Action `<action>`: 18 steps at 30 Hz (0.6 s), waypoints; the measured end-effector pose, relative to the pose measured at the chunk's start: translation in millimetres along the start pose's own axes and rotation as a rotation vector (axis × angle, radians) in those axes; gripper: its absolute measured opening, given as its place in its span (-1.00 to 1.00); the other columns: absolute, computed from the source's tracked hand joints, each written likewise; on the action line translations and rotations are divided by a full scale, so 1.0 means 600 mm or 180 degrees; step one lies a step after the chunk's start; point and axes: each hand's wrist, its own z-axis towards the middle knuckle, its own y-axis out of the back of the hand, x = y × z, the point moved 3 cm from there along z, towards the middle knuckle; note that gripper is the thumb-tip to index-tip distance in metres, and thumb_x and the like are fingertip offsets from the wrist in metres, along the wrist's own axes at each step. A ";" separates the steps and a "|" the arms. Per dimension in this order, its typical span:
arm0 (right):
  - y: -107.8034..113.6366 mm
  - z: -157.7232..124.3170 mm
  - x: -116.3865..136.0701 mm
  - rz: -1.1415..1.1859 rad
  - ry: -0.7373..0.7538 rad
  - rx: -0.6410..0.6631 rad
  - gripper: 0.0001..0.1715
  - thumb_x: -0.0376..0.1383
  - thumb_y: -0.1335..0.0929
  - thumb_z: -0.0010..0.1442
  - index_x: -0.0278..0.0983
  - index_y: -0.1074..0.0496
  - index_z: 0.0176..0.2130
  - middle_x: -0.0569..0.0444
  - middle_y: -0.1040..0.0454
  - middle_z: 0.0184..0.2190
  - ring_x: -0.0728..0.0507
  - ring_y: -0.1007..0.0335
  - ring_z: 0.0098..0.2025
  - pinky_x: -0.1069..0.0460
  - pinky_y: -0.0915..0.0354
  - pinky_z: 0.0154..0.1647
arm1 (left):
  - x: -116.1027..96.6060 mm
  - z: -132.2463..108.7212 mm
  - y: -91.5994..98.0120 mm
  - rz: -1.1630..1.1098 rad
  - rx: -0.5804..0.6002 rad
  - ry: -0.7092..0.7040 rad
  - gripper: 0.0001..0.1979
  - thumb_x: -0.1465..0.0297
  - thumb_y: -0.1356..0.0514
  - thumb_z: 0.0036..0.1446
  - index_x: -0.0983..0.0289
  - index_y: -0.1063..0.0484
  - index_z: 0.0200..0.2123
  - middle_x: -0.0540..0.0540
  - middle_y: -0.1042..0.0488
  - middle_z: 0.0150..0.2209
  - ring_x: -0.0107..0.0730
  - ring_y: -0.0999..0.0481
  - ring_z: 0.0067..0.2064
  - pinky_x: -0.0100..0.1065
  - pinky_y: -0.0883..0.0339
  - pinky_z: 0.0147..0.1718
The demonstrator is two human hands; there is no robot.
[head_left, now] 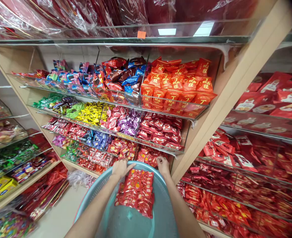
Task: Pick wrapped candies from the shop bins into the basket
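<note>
2 outstretched forearms [96, 203] [180, 201] over a basin [138, 228], hands [120, 168] [163, 166] at the rim, right fingers [159, 160] curled, grasp unclear

The single view looks out from the person's head, facing forward and steeply down past the left hand [120, 167] and right hand [163, 165]. The basin [126, 224] is closest, cut off by the bottom edge; the shelf unit [226, 99] stands just beyond, leaning wide. The dark upper right corner is perhaps the lens's border.
</note>
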 end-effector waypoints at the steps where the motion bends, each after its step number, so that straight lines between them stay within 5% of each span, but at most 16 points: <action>1: 0.002 -0.001 0.003 0.0021 0.0018 -0.0011 -0.66 -0.16 -0.17 0.04 -0.32 -0.40 -0.39 -0.02 -0.40 -0.42 -0.08 -0.31 -0.40 0.05 -0.21 -0.34 | -0.001 -0.001 0.002 -0.0005 0.0019 0.0022 -0.35 -0.06 0.28 -0.01 0.31 -0.33 -0.26 0.22 -0.44 -0.32 -0.13 -0.41 -0.25 -0.28 -0.16 -0.31; 10: 0.040 -0.020 0.064 0.0226 0.0469 -0.0054 -0.66 -0.19 -0.13 0.13 -0.29 -0.36 -0.28 -0.02 -0.35 -0.29 -0.08 -0.28 -0.27 0.03 -0.21 -0.22 | 0.001 0.001 0.001 -0.0034 0.0027 0.0006 -0.36 -0.07 0.27 -0.02 0.29 -0.33 -0.27 0.22 -0.44 -0.31 -0.17 -0.41 -0.23 -0.30 -0.16 -0.28; 18: 0.101 -0.103 0.147 0.0635 0.1129 0.0254 -0.72 -0.27 -0.15 0.15 -0.21 -0.34 -0.18 -0.01 -0.27 -0.18 -0.08 -0.22 -0.12 -0.03 -0.17 -0.04 | 0.003 0.001 -0.003 0.0001 0.0009 -0.0037 -0.36 -0.07 0.27 -0.03 0.28 -0.33 -0.27 0.22 -0.45 -0.32 -0.17 -0.42 -0.24 -0.29 -0.17 -0.29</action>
